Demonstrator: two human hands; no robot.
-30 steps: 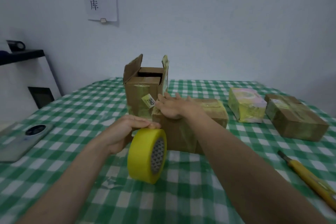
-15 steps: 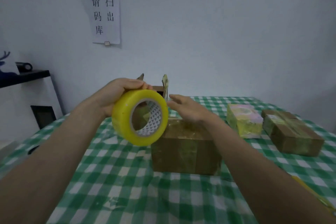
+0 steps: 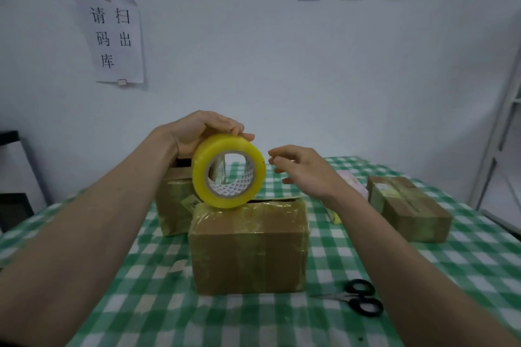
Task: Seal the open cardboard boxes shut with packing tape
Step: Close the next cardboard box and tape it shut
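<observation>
My left hand grips a yellow roll of packing tape from above and holds it upright in the air over the near cardboard box. That box stands in the middle of the green checked table, its top flaps down and a dark gap along the far edge. My right hand hovers just right of the roll, fingers loosely bent toward it, holding nothing. Behind the roll stands a second, open cardboard box, partly hidden.
A taped flat box lies at the right, with a pink and yellow packet mostly hidden behind my right forearm. Black-handled scissors lie on the cloth at the front right. A paper notice hangs on the white wall.
My left hand lifted the tape roll from the table up over the near box. My right hand left the box top and came up beside the roll. The view tilted upward.
</observation>
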